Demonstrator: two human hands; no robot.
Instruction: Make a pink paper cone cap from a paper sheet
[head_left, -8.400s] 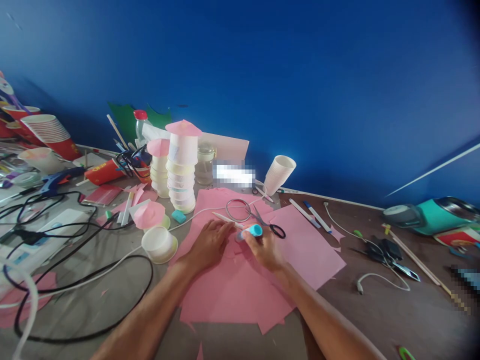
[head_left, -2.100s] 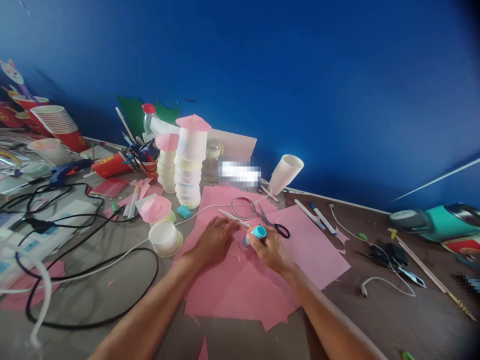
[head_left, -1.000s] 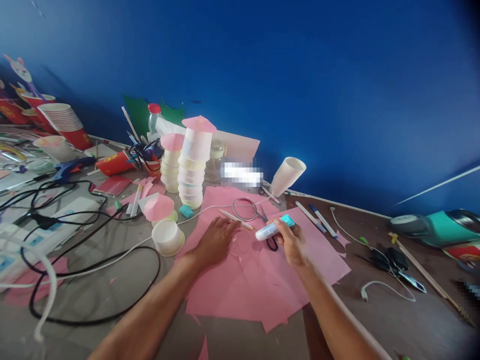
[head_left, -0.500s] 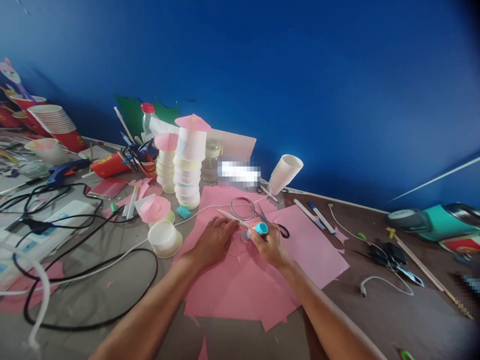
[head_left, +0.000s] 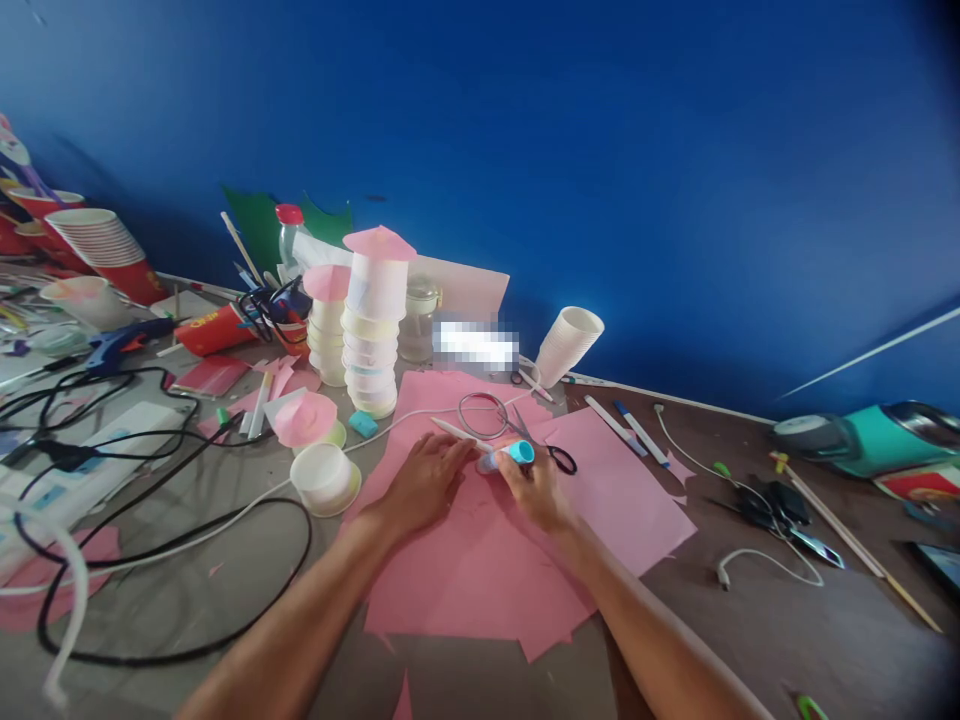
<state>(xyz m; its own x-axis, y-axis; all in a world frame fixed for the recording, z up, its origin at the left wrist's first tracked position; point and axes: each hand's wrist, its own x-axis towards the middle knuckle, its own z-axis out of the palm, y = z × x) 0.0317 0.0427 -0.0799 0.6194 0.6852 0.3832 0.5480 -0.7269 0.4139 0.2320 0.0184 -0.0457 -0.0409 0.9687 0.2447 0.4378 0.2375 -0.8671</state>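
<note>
My right hand [head_left: 536,487] grips a glue stick [head_left: 517,454] with a bright blue end and a pale barrel, tilted low over the pink paper [head_left: 480,590]. My left hand [head_left: 429,478] lies flat on that paper, fingers stretched toward the glue stick. Just beyond the fingertips is a white pencil-like stick [head_left: 450,428]. Scissors [head_left: 561,460] with dark handles lie partly behind my right hand, close to a ring-shaped loop [head_left: 484,416]. What the glue stick's tip touches is hidden.
Left of the paper stand a white paper cup [head_left: 324,480], a pink-topped cup [head_left: 304,420] and two cup towers [head_left: 373,330] with pink cone roofs. Black cables [head_left: 300,575] and a power strip [head_left: 112,455] fill the left. Markers [head_left: 641,435] and a teal bottle [head_left: 885,438] lie right.
The glue stick has tipped flatter and shifted slightly left with my right hand. My left hand stays pressed on the paper. The whole view has shifted a little.
</note>
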